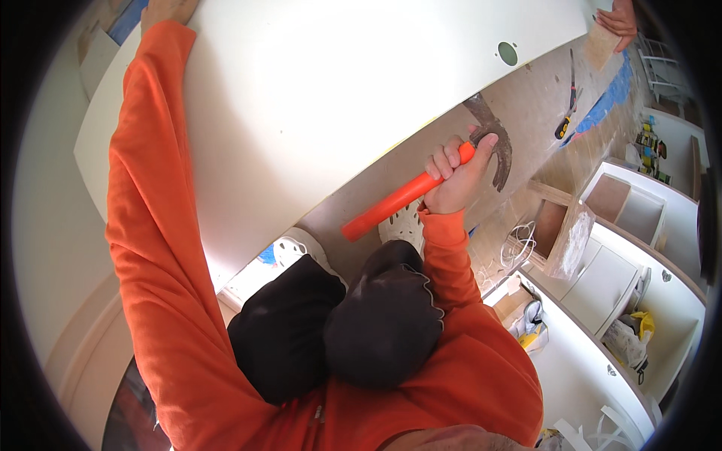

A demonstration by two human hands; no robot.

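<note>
My right hand (456,174) is wrapped round the upper handle of a claw hammer (391,201), close below its head. The handle is orange and slants down to the left; the dark, worn head points up and right. Beside it lies the edge of a large white panel (248,143), which has a round hole near its far right corner. My left arm stretches along the panel's left side to the far end. There my left hand (170,9) rests at the panel, its fingers cut off by the picture's top edge.
Another person's hand (623,26) holds a tan wood block (601,46) by the panel's far right corner. A screwdriver (562,126) lies on the floor near blue sheeting (608,101). White cabinet carcasses (579,353), a wooden box (553,225) and a white cable (519,242) fill the right side.
</note>
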